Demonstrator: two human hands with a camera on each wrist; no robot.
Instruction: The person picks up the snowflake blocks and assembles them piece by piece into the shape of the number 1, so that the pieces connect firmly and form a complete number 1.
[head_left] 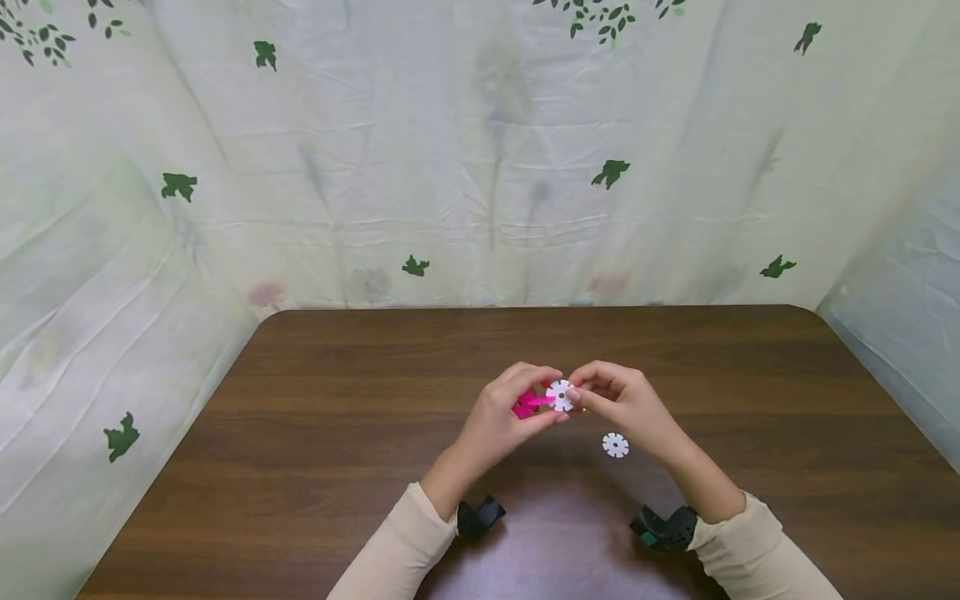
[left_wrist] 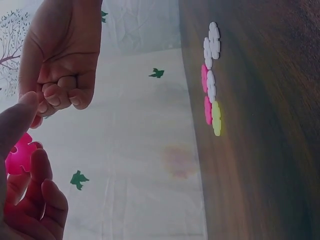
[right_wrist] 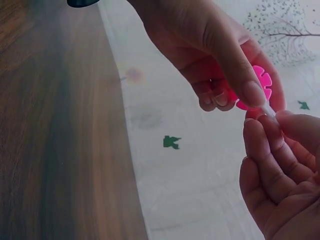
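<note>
My left hand (head_left: 497, 410) holds a pink notched disc (head_left: 525, 405), its fingers curled round it. A white notched disc (head_left: 560, 395) stands against the pink one at an angle, between both hands. Whether the two are slotted together I cannot tell. My right hand (head_left: 628, 402) pinches the white disc at its edge with thumb and forefinger. In the right wrist view the pink disc (right_wrist: 262, 85) shows behind the left thumb, and the white disc (right_wrist: 268, 108) appears edge-on between the fingertips. Fingers hide part of both discs.
A loose white disc (head_left: 616, 445) lies on the brown table (head_left: 360, 433) below the right hand. In the left wrist view several discs lie on the table, among them a yellow disc (left_wrist: 216, 118) and a pink disc (left_wrist: 204, 78). A patterned curtain (head_left: 450, 167) hangs behind.
</note>
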